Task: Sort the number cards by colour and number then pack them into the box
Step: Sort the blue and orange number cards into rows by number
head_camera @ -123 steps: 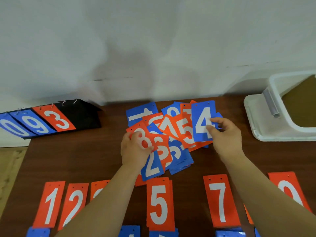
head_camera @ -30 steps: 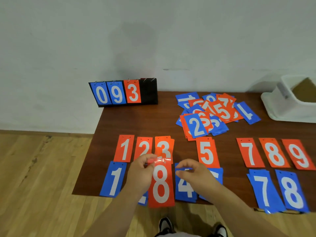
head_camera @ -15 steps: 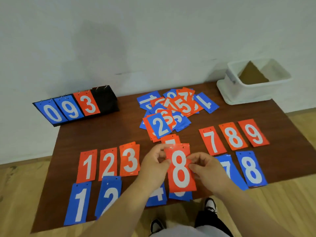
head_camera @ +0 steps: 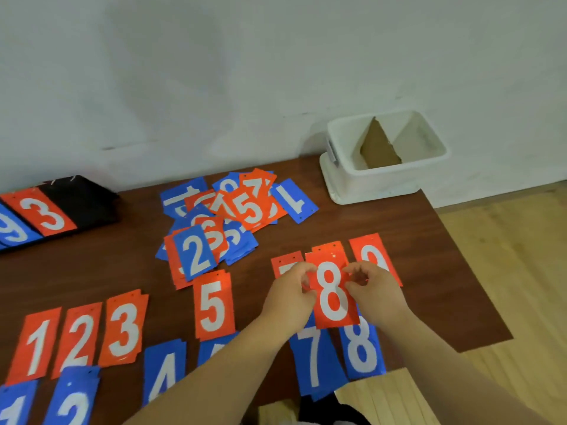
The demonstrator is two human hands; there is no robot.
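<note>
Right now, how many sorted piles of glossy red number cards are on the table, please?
7: red 1, red 2, red 3 at left; red 5 mid-row; red 7 behind the left hand, red 8 pile behind the held red 8 card, red 9 behind the right hand.
</note>
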